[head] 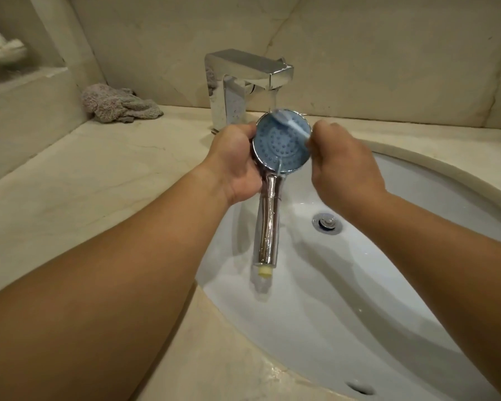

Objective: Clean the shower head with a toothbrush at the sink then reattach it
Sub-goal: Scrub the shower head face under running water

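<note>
So we've got the shower head (281, 146) held over the sink (417, 256), blue face up toward us and chrome handle pointing back down at us. Our left hand (237, 160) cups it from the left side, fingers wrapped round behind the rim where the head meets the handle. Our right hand (344, 166) pinches the toothbrush (292, 124) at the head's right edge, fingers curled tight on it, with the blurry brush end lying across the top of the face, right under the water running from the faucet (243, 79). A crumpled cloth (119, 104) sits on the counter (84, 175), back left.
</note>
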### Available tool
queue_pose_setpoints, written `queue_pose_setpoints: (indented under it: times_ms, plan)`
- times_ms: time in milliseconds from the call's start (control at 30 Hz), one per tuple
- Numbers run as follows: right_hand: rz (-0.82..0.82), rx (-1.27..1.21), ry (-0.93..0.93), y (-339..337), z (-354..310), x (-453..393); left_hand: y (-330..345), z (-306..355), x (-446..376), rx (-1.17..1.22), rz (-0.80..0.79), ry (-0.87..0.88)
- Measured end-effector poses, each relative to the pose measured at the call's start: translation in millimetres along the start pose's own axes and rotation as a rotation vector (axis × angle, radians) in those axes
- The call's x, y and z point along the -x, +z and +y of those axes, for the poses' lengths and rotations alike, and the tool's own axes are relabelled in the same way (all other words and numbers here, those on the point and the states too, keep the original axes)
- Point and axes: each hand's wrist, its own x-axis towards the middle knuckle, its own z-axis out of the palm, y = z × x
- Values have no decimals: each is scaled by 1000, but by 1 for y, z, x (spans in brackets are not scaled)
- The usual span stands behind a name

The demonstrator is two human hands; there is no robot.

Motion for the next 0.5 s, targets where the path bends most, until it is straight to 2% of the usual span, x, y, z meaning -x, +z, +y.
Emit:
queue_pose_setpoints:
  times_ms: [67,200,333,433,500]
  plan:
    - [-54,52,-103,4,-4,5,-1,-1,-1,4,-5,-7]
    - [20,-66,102,-4,-3,-2,1,1,3,31,1,-9]
    - [-102,53,-112,4,-11,11,3,1,5,49,12,-14]
    - [7,-51,71,0,-3,0,3,2,3,59,14,-3]
    - [-17,2,-15,0,-3,5,1,2,3,62,13,-7]
